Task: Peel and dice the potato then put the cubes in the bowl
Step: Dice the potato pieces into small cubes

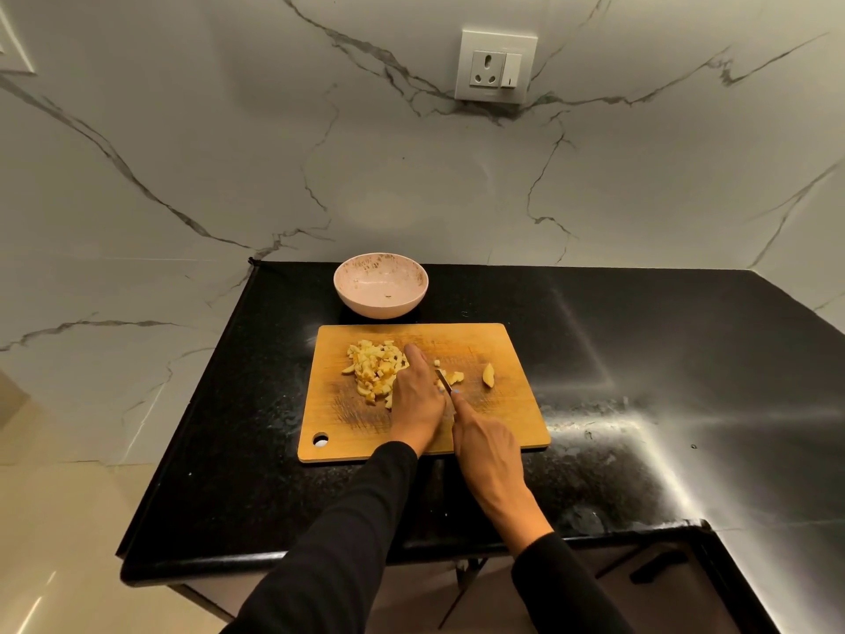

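A wooden cutting board (503,418) lies on the black counter. A pile of yellow potato cubes (372,366) sits on its left half. My left hand (416,400) lies flat on the board, fingers straight, beside the pile and against a small potato piece (452,378). My right hand (487,446) grips a knife (444,379) whose blade rests on that piece. A separate potato wedge (488,375) lies further right on the board. The pink bowl (381,286) stands just behind the board, holding only a tiny scrap.
The black counter (640,359) stretches to the right and ends at a marble wall behind. Its left edge (219,359) drops to the floor. A wall socket (496,66) sits high on the backsplash.
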